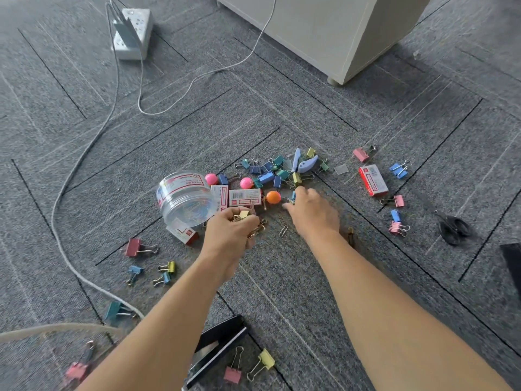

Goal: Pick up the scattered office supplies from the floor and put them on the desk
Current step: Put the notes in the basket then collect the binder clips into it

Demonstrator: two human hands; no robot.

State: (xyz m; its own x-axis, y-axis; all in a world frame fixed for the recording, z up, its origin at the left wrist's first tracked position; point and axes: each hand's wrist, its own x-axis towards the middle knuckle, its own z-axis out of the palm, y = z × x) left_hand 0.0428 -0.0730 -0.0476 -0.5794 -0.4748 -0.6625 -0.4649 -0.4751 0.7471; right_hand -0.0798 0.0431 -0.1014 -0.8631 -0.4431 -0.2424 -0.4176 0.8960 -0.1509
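The single head-worn camera looked steeply down and forward at the carpeted floor (282,277) from close above, wide-angled. Both forearms ran up from the bottom edge, and the hands (229,230) sat near mid-frame, with floor beyond them.

Bright, even daylight gives only soft, faint shadows on the carpet (282,114). Wide-angle lens bends lines toward the edges. Corners smear with blur; the centre stays fairly sharp.

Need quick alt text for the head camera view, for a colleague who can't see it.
Left hand clutches a bunch of binder clips while the right hand reaches toward an orange ball, above grey carpet strewn with office supplies.
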